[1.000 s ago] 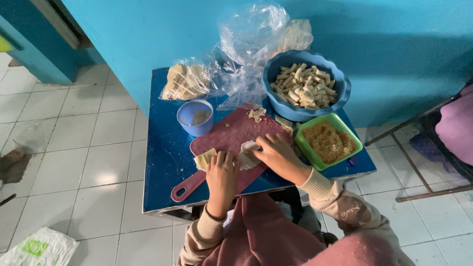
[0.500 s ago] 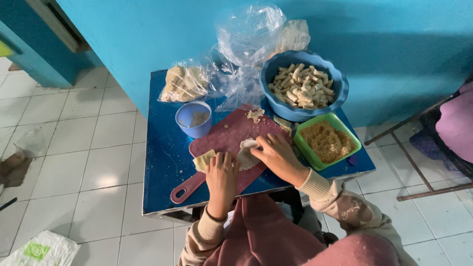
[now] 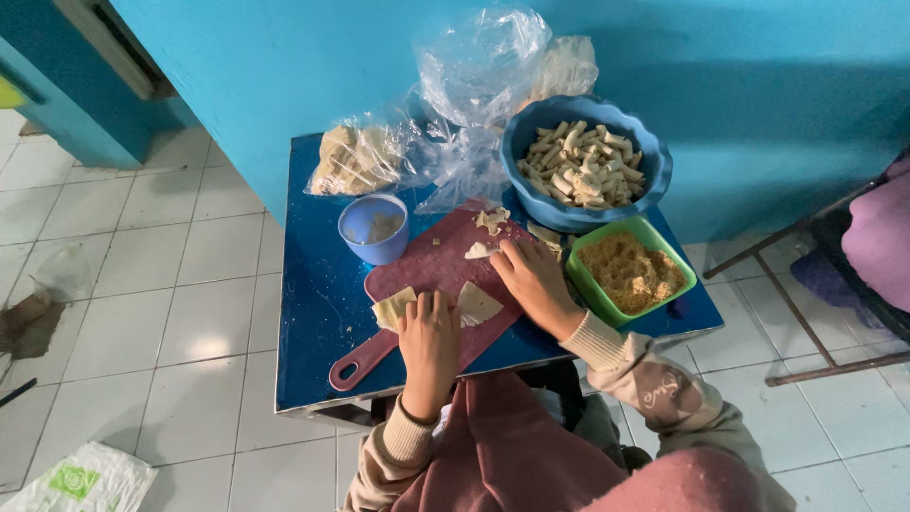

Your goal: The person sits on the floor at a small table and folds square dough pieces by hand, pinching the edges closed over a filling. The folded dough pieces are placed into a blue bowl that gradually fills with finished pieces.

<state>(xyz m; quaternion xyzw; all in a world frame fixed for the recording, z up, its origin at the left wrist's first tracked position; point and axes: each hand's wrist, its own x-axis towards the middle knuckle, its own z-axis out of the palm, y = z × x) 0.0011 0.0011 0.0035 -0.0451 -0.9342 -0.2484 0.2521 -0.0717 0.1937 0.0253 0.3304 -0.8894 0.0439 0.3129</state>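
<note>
The person is sitting at a small blue table against a blue wall, and both hands are working over a red board whose handle is pointing toward the near left edge. The left hand is lying palm down on the board, fingers flat and spread, pressing on a pale wrapper; the wrapper's corner is sticking out to the left of the fingers, and another pale flap is showing just right of them. It is pressing, not gripping. The right hand is sitting a little farther up the board, fingers curled down with the tips beside a small pale scrap; whether they are pinching it, I cannot tell. More scraps are lying at the far end of the board.

Just beyond the board's left corner a small blue cup is standing with a little something inside. A green tray of brown crumb filling is touching the right wrist's side of the board, and behind it a big blue bowl is holding a heap of pale rolled pieces. Clear bags are bunched up against the wall, one with a stack of wrappers in it. The floor is white tile, and a white bag is lying on it at the near left.
</note>
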